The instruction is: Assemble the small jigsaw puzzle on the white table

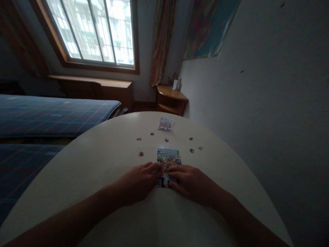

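A colourful jigsaw puzzle (169, 156) lies flat on the white round table (110, 137), its top strip showing large pale letters. My left hand (144, 180) rests at its left edge, fingers stretched onto the picture and thumb hidden. From the right, my right hand (190, 180) lies over the lower part with its fingers spread on the surface. Both hands cover some of the picture. Several loose puzzle pieces lie beyond, among them a reddish piece (141, 154) on the left and a dark blue piece (191, 150) on the right.
A small printed picture sheet (165, 124) lies near the table's far edge. To the left is a bed with a blue plaid mattress (56, 115). A wooden corner shelf (172, 94) stands behind the table, and a pale wall (246, 103) runs along the right.
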The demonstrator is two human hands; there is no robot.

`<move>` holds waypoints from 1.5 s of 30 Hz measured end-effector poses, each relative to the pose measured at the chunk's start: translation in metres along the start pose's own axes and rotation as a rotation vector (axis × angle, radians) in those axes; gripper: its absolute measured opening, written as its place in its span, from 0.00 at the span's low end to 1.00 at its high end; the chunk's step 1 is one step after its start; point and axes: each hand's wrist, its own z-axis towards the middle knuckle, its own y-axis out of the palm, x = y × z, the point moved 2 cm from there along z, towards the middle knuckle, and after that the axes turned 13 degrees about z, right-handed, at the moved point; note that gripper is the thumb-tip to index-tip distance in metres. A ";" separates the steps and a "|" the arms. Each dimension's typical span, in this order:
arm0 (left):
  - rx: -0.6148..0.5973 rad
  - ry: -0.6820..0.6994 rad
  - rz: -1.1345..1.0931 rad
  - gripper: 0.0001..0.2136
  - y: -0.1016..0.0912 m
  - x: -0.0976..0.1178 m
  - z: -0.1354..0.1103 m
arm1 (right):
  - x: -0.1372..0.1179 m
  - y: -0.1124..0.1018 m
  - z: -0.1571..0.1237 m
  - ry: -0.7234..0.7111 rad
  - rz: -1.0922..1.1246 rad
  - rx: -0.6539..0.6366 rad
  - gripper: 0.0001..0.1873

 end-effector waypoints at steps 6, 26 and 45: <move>0.002 -0.021 0.022 0.12 0.003 0.003 -0.001 | 0.000 -0.002 0.001 -0.015 0.011 0.001 0.13; 0.037 -0.038 0.116 0.06 0.005 0.014 0.002 | -0.006 0.009 0.003 -0.007 -0.139 0.046 0.19; -0.039 -0.758 0.044 0.15 0.010 -0.121 0.006 | 0.002 0.003 0.005 -0.008 -0.082 -0.010 0.20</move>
